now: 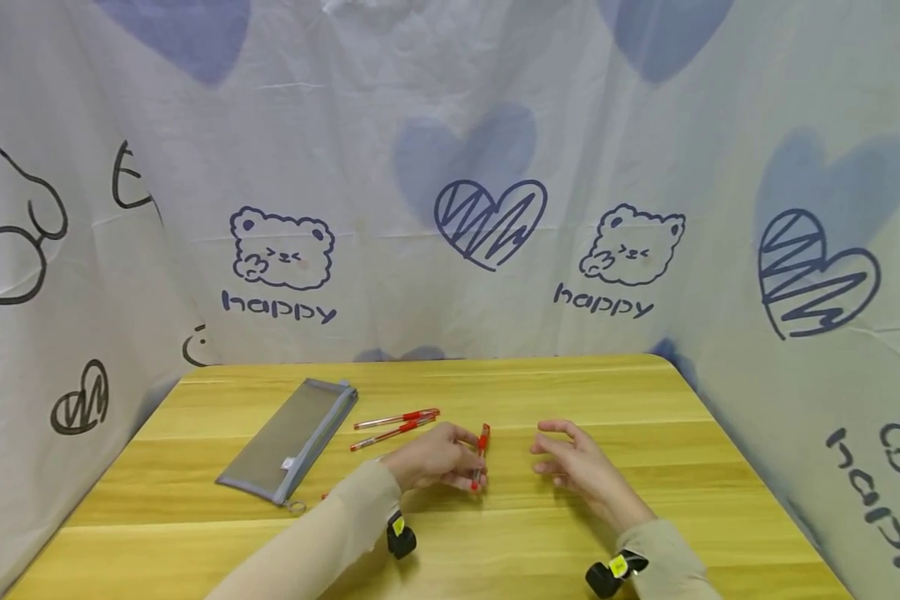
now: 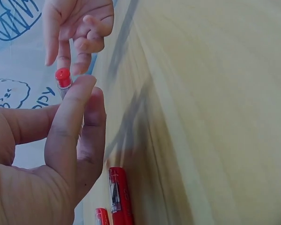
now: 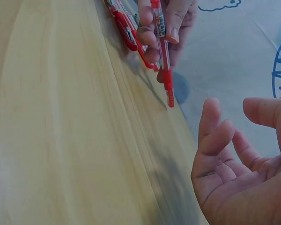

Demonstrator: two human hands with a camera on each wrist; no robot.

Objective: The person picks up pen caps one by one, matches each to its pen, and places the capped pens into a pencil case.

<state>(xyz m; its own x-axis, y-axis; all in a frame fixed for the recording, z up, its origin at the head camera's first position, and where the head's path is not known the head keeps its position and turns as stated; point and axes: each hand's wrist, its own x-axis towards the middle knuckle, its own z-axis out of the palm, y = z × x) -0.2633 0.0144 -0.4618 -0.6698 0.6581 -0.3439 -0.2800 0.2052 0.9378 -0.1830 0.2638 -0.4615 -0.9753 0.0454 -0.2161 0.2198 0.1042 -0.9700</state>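
While the left hand (image 1: 438, 457) pinches a pen (image 1: 483, 442) between thumb and fingers, the right hand (image 1: 577, 467) hovers to its right, apart from it, its fingers spread and loosely bent, the palm turned toward the left hand. The pen, clear-barrelled and red at both ends, is held above the table (image 1: 570, 550), between the two hands; its red cap (image 3: 167, 89) points away from the person, its other red end toward the near edge. The left fingers partly cover the barrel.

To the left of the left hand, a far pen (image 1: 396, 419) and a near pen (image 1: 392, 433) of like kind lie on the wood, their red parts close together on the right; I cannot tell whether they touch. Beside them, farther left, a grey pouch (image 1: 281, 442) lies flat and slanted, with a zip along its right side, a white tag (image 1: 288, 463) and a ring (image 1: 296, 506) at the near corner. A red tip (image 1: 324, 497) shows next to the left sleeve (image 1: 337, 525), which hides the rest.

Each wrist bears a small black camera. Behind the table hangs a pale curtain (image 1: 390, 292) printed with hearts, bears and the word "happy".
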